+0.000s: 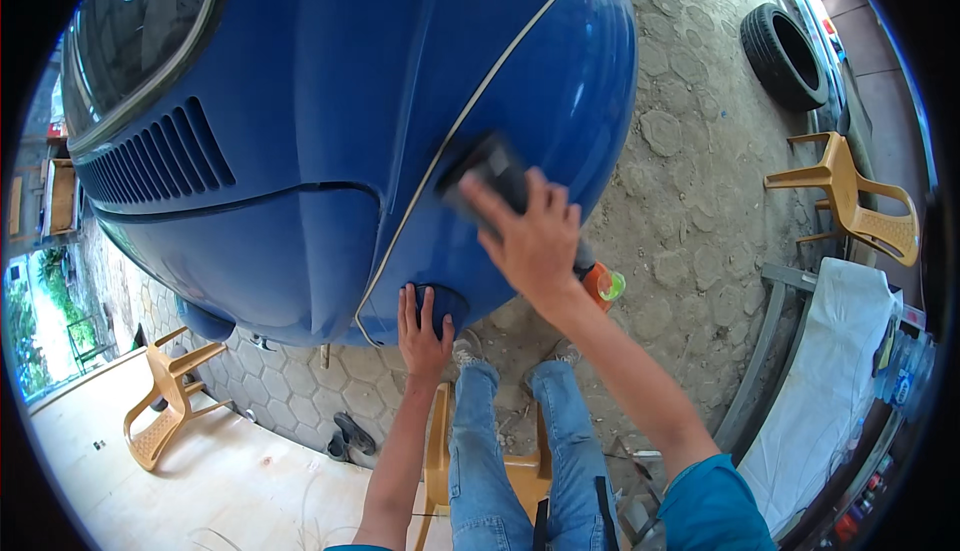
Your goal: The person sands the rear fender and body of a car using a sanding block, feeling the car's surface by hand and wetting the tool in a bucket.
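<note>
The blue fender [577,78] of a rounded blue car body [337,63] lies before me, with a pale beading strip [469,101] along its seam. My right hand [529,232] grips a dark block-like pad or brush [491,176], blurred, at the fender beside that strip. Lower down, my left hand [427,330] rests with fingers spread on the fender by a dark-rimmed oval opening or fitting [450,307]. Just past my right wrist shows an orange and green object [602,285], partly hidden by the hand; its kind I cannot tell.
A tan plastic chair [487,468] stands at my legs. More tan chairs stand at left [169,401] and right [847,183]. A tyre [757,41] lies upper right. A covered bench [817,371] is at right, a pale board [247,483] lower left, and dark shoes [352,435] on the paving.
</note>
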Tool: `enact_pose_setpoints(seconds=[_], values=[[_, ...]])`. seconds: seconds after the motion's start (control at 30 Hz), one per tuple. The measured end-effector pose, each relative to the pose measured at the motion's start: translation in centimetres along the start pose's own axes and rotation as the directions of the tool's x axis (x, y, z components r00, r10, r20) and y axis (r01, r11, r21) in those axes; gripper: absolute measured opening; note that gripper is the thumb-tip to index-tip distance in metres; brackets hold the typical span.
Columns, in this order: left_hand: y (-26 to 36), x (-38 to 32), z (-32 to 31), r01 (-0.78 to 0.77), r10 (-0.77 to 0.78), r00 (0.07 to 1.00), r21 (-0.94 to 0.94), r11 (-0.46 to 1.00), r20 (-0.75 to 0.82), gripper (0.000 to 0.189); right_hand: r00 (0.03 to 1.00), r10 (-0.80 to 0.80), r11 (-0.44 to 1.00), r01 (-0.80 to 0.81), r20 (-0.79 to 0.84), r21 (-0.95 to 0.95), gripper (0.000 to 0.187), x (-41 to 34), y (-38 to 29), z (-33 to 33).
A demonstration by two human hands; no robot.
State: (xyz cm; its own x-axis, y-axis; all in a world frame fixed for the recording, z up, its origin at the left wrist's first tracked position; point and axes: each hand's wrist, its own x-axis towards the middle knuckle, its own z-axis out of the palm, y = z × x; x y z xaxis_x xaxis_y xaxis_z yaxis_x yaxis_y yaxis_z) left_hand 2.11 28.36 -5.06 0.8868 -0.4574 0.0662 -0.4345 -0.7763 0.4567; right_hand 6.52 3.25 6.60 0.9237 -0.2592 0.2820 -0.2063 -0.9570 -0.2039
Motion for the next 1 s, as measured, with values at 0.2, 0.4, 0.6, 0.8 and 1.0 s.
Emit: enact_pose_setpoints(seconds=[0.2,0.4,0.6,0.8,1.0], values=[[0.4,0.4,0.9,-0.032,0.03,0.995,-0.02,0.999,-0.092,0.055,0.987,0.115,0.988,-0.125,-0.114,-0.087,0.077,-0.9,-3.0,1.7],[0.0,0.1,1.5,-0.018,0.01,0.992,-0.056,0.998,-0.127,0.053,0.959,-0.275,0.951,0.282,0.067,-0.13,0.077,-1.5,-0.5,1.1],[0.6,0.2,1.8,-0.038,0.006,0.984,-0.176,0.984,-0.18,0.054,0.988,0.104,0.976,-0.123,-0.111,-0.182,0.067,-1.3,-3.4,2.6],[0.9,-0.4,2.3,0.029,-0.083,0.981,-0.289,0.957,-0.178,0.059,0.867,-0.486,0.845,0.498,0.108,-0.196,0.063,-8.4,-2.4,5.5],[2.6,-0.5,1.0,0.174,-0.244,0.96,-0.387,0.906,-0.14,0.068,0.917,-0.265,0.949,0.303,0.3,-0.089,0.068,-8.4,-4.7,3.2]])
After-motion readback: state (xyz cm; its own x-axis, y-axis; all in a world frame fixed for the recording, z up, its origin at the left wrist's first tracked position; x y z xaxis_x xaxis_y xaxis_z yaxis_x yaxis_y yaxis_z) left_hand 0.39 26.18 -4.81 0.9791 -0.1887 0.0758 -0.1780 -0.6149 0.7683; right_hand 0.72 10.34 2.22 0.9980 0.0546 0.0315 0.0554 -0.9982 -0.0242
